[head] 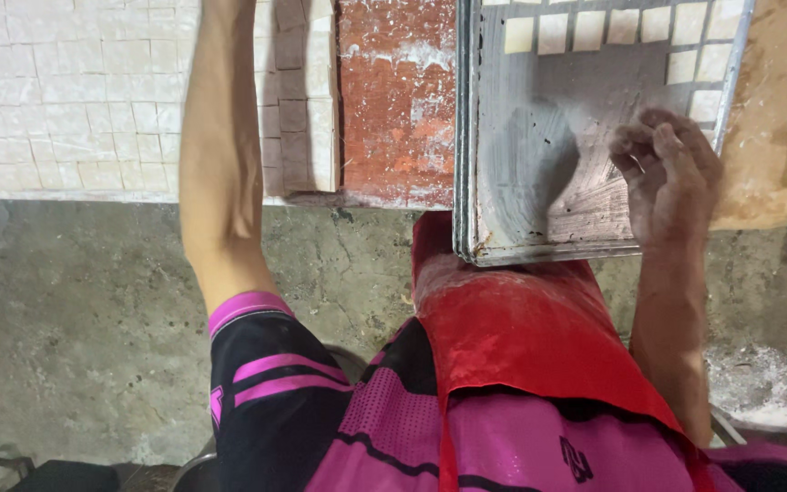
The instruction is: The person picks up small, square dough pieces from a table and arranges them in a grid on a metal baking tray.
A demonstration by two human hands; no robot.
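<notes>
- Left of the metal tray point(539, 173), a slab of cut dough squares point(75, 91) is lying on the worktop point(398, 109).
- The person's left arm is reaching up over that slab; its hand is lying out of view.
- Inside the tray, the right hand point(671, 178) is curling loosely, fingers half closed, holding nothing visible.
- Just above that hand, small dough pieces point(612, 27) are sitting in rows along the tray's far edge.

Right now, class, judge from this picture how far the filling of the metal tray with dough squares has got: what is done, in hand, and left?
Done: a row of pale squares lines the far edge of the metal tray, with a few more down its right side. In hand: the right hand hovers over the tray's right side, fingers curled; whether it holds a square is unclear. The left arm reaches toward the cut slab. Left: most of the tray is bare, and many cut squares remain.
</notes>
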